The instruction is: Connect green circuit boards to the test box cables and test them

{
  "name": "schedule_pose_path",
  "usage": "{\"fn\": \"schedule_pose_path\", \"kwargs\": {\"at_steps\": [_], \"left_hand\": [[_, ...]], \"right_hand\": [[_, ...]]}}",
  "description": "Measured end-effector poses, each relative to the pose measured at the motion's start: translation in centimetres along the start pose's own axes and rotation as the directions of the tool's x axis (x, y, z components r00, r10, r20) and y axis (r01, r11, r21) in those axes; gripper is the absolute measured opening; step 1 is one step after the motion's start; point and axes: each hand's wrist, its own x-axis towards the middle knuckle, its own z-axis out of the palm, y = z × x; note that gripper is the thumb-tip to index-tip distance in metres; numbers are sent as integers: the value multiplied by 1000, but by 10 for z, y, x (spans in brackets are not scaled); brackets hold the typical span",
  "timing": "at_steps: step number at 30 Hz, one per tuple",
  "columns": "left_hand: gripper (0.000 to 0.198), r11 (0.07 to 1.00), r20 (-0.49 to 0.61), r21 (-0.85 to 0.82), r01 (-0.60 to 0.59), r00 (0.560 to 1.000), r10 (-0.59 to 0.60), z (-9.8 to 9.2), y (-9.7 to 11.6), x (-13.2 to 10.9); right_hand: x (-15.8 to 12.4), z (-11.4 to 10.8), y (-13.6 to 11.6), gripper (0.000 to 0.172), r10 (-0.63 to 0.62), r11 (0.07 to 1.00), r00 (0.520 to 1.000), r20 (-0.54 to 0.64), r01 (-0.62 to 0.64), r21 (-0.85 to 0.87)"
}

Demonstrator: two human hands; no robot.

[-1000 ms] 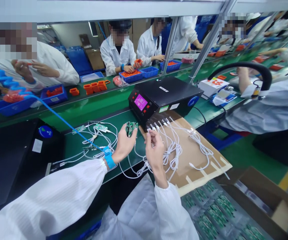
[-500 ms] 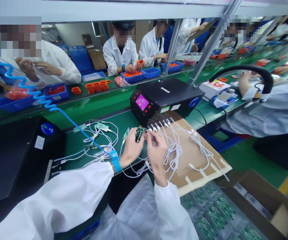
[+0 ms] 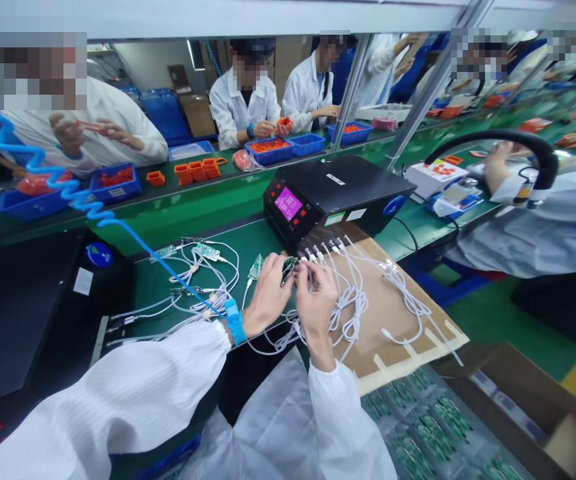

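My left hand (image 3: 267,293) is closed on small green circuit boards (image 3: 288,265) just in front of the black tester box (image 3: 335,193). A blue wrist strap (image 3: 234,321) with a coiled blue cord (image 3: 75,197) sits on that wrist. My right hand (image 3: 314,297) touches the left one, its fingers pinched on the end of a white cable (image 3: 302,268) next to the boards. Several white cables (image 3: 355,293) run from the tester's front across a cardboard sheet (image 3: 393,333). More boards wired to cables (image 3: 203,252) lie to the left on the green bench.
A black machine (image 3: 28,313) fills the left. Trays of green boards (image 3: 433,433) and a cardboard box (image 3: 533,407) sit lower right. Across the bench, people in white coats handle orange parts in blue bins (image 3: 271,151). Another person's sleeve (image 3: 543,220) and a black hose (image 3: 518,141) are at right.
My left hand moved right with the boards until it met my right hand by the cable ends. The right hand shifted slightly toward the tester.
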Motion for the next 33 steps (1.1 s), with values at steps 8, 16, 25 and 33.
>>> {"fn": "schedule_pose_path", "kwargs": {"at_steps": [8, 16, 25, 33], "left_hand": [[9, 1000, 17, -3, -16, 1000, 17, -5, -2, 4], [5, 990, -72, -134, 53, 995, -63, -13, -5, 10], [9, 985, -32, -163, 66, 997, -72, -11, -2, 10], [15, 985, -12, -154, 73, 997, -76, -17, -2, 11]], "right_hand": [[2, 1, -1, 23, 13, 1000, 1000, 27, -13, 14], [2, 6, 4, 27, 153, 979, 987, 54, -158, 127], [8, 5, 4, 27, 154, 985, 988, 32, -156, 73], [9, 8, 7, 32, 195, 977, 979, 67, -200, 78]]}}
